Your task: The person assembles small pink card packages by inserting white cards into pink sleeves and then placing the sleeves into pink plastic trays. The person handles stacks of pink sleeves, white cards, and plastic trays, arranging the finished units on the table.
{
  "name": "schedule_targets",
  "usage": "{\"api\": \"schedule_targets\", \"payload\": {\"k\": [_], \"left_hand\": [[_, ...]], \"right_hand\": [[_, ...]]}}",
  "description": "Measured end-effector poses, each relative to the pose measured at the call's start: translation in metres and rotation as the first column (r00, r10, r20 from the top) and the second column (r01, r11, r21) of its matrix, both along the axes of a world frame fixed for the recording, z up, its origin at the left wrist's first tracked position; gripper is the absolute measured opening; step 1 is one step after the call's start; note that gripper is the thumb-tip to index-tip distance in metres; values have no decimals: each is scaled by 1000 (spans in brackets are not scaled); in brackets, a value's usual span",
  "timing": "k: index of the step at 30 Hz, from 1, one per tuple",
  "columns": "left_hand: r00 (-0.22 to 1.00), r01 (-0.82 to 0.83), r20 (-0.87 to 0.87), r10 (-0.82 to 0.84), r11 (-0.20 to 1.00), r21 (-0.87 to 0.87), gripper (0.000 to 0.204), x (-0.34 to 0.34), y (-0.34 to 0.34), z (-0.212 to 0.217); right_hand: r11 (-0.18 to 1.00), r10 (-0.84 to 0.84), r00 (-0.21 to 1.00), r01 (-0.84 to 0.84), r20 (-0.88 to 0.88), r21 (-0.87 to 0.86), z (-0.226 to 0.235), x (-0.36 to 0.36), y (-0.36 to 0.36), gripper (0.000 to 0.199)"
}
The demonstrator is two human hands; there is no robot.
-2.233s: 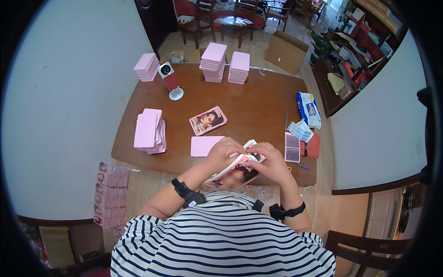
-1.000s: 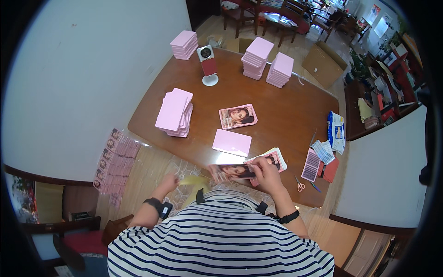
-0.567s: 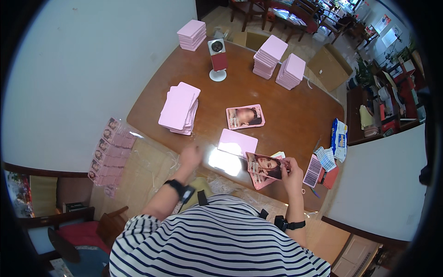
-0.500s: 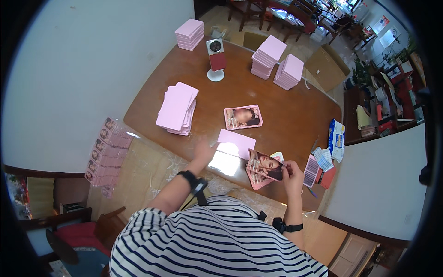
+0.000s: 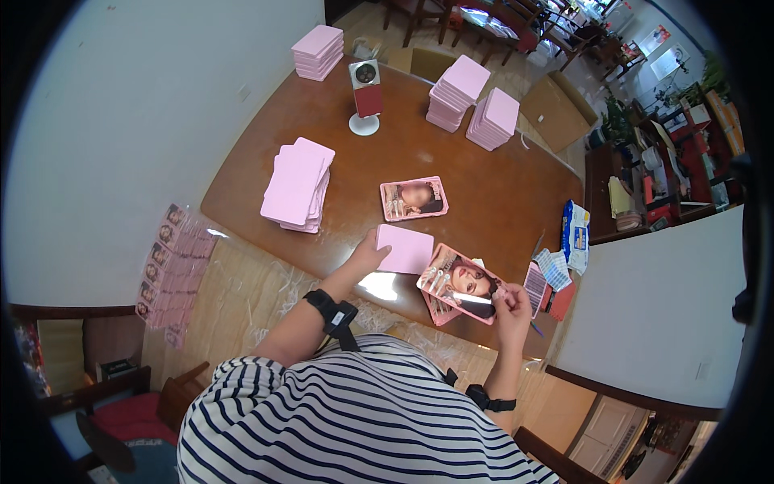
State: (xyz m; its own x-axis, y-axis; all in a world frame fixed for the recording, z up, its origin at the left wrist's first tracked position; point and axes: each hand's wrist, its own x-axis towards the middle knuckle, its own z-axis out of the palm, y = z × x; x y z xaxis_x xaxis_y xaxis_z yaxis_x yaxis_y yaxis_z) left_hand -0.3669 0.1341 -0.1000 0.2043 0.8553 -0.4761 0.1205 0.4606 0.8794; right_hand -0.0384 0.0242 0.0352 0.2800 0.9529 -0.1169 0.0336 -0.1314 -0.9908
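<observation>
At the lower middle of the frame, the person in a striped shirt reaches both arms up over the near edge of the brown wooden table (image 5: 492,202). The right hand (image 5: 511,304), right of centre, is closed in a pinch on the lower right corner of a pink packet with a printed face (image 5: 461,282), holding it tilted above the table edge, with another like packet showing just beneath it. The left hand (image 5: 368,255), near the centre, lies flat and open with its fingertips touching the left edge of a plain pink card (image 5: 405,248) that rests on the table just left of the held packet.

Right of the hands, at the table's right edge, lie a small checked booklet (image 5: 555,269) and a blue-and-white pack (image 5: 576,236). Just above the card lies another face packet (image 5: 414,198), flat. Further left sits a loose pile of pink cards (image 5: 297,185).

In the upper part of the frame stand a small red-and-white stand device (image 5: 366,95) and three neat pink stacks: one at the upper left (image 5: 317,52), two right of the device (image 5: 460,92) (image 5: 493,118).

On the floor at the left, sheets of packets (image 5: 165,266) lie in clear wrap.
</observation>
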Motion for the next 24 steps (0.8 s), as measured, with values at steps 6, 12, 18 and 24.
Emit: {"api": "schedule_targets", "payload": {"k": [6,12,18,24], "left_hand": [[852,112,523,40,960,-256,53,-27,-29,86],[700,168,713,24,966,-198,48,-37,-43,125],[666,158,745,25,972,-174,50,-37,-53,137],[663,171,749,5,973,-157,51,-36,-56,134]], "right_hand": [[991,137,984,-137,-116,11,23,-31,23,25],[978,210,970,-210,-120,16,34,-57,33,28],[969,248,959,-245,-135,35,35,-67,34,27],[967,253,961,-252,-110,19,39,-69,35,27]]}}
